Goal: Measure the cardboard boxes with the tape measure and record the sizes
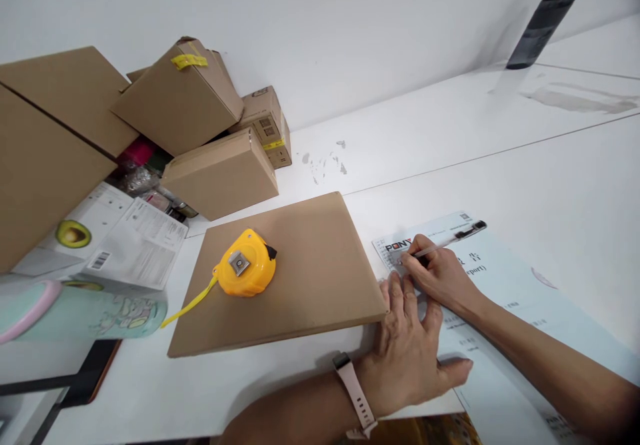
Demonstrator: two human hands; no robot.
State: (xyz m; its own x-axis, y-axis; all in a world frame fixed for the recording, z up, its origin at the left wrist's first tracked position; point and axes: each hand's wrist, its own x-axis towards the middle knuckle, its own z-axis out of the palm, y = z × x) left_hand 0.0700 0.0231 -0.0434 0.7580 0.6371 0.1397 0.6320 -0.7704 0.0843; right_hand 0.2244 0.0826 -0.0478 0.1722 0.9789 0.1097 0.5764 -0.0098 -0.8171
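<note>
My right hand [440, 273] is closed around a clear pen [450, 241], its tip down at the left edge of a pale blue printed sheet [520, 305] near the "PONY" lettering. My left hand [407, 338] lies palm down with fingers stretched out, across the sheet's left edge and the table. Its fingertips are close to the right hand and beside the corner of a flat brown cardboard box [310, 265]. A pink-strapped watch [357, 391] is on the left wrist. On the flat box rests a yellow tape measure [247, 265] with a yellow strap.
Brown cartons [220, 175] are stacked at the back left against the wall. A white box with an avocado picture [130, 238] and a mint bottle with a pink loop [120, 311] stand at the left. A dark bottle [547, 18] is at the far right of the white table [425, 145].
</note>
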